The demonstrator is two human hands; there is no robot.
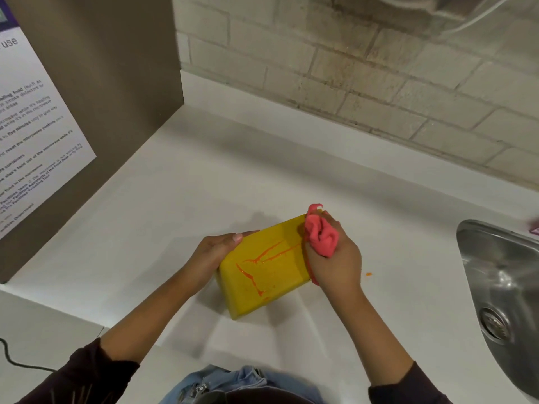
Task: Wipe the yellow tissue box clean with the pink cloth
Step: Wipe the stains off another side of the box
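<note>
The yellow tissue box (pixel 262 272) lies on the white counter, its broad face up and streaked with orange lines. My left hand (pixel 211 255) grips the box's left end, thumb along its far edge. My right hand (pixel 335 258) is closed on the bunched pink cloth (pixel 320 234) and presses it against the box's right end. Part of the cloth sticks up above the box's far right corner; a thin edge of it trails down under my palm.
A steel sink (pixel 501 287) with a drain is set into the counter (pixel 163 217) at the right. A brown panel with a printed notice (pixel 32 135) stands at the left. A brick wall (pixel 364 68) runs behind. A small orange drop (pixel 368 274) lies right of my hand.
</note>
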